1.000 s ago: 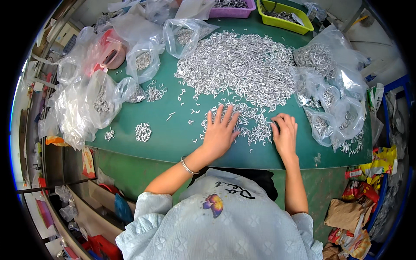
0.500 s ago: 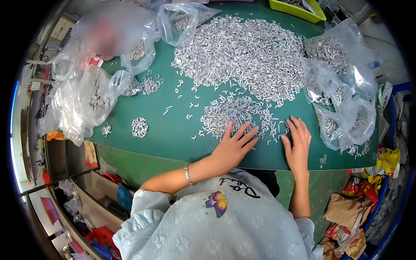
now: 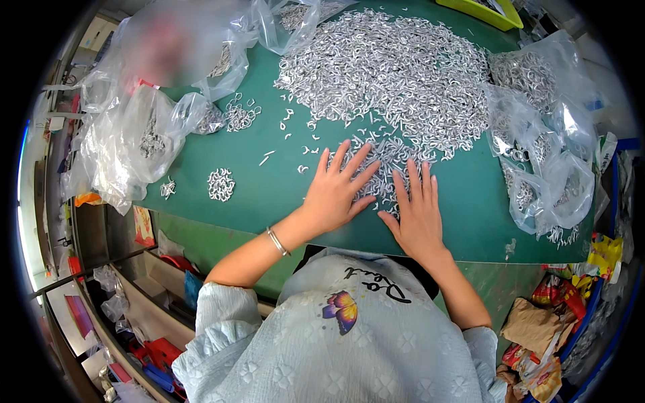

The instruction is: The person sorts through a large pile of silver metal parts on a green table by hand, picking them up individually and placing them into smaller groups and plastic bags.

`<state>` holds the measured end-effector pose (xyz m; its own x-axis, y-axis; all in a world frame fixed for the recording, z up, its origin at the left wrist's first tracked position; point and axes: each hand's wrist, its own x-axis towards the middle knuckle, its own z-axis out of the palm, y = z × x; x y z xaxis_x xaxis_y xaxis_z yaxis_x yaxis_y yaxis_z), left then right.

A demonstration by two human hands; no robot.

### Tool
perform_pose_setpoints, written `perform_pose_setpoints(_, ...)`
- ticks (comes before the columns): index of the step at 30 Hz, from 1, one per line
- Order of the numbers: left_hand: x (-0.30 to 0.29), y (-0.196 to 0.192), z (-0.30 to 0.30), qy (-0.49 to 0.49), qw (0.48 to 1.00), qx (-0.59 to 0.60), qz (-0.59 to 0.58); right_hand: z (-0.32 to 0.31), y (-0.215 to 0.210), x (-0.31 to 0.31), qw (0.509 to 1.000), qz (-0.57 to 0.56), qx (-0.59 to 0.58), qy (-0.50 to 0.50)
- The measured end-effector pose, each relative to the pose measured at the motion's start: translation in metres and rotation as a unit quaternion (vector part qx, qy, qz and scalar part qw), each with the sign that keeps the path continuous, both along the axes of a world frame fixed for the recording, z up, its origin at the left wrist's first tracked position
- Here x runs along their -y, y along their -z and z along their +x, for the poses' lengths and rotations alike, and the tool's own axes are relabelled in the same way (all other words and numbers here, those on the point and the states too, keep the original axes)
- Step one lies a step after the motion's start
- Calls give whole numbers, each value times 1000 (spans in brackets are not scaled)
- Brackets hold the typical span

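My left hand (image 3: 338, 191) lies with spread fingers over the left side of a small heap of silvery curved metal pieces (image 3: 383, 171). On the heap's right side rests my right hand (image 3: 418, 211), its fingers stretched forward and the thumb pointing toward the left hand. Both palms face down, and part of the heap is hidden beneath them. Neither hand grips anything. Just beyond is a much larger pile of the same metal pieces (image 3: 390, 74), which touches the small heap. A bracelet circles my left wrist.
Clear plastic bags of metal parts stand at the left (image 3: 151, 144) and right (image 3: 537, 141) of the green table (image 3: 269, 215). Small clusters (image 3: 221, 185) lie at the left. A yellow-green tray (image 3: 494, 12) sits at the far right. Drawers (image 3: 151, 289) line the lower left.
My right hand has moved left onto the small heap, and my left hand has shifted left and forward. The heap is now gathered more narrowly between them. The view has shifted slightly.
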<state>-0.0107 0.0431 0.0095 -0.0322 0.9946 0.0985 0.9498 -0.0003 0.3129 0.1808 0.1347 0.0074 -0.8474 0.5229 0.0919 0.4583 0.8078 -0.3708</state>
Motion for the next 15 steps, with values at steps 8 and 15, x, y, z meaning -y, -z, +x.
perform_pose_setpoints(8, -19, 8, -35, -20, 998, -53, 30, -30, 10, -39, 998, 48, -26, -40)
perform_pose_setpoints(15, -11, 4, -11, -3, 998, -44, 44, -40, 3, -60, 994, 87, -46, -42)
